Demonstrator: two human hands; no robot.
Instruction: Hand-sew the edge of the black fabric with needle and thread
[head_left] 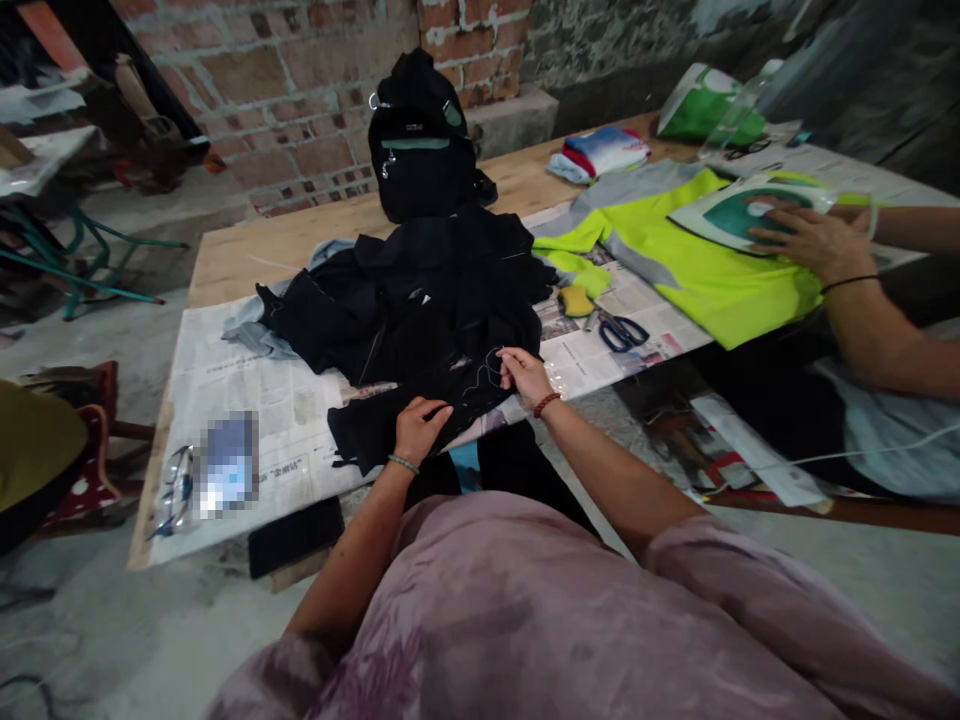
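A dark garment (442, 280) lies bunched on the newspaper-covered table in front of me. My left hand (421, 432) grips the garment's near edge, its fingers closed on the black cloth. A little to the right and above the cloth, my right hand (527, 380) is closed in a pinch. Pale thread (480, 378) runs in a loose curl from its fingertips down to the black cloth. Whether a needle is between the fingertips is too small to tell. Dark-handled scissors (622, 333) and a yellow pad-like thing (576, 301) lie right of the garment.
At the right, a co-worker's hand (817, 235) holds an iron (750, 215) on a yellow-green and grey garment (697, 270). A black backpack (420, 150) stands at the back. Glasses (176, 490) and a blurred-out device (227, 465) lie near the left corner.
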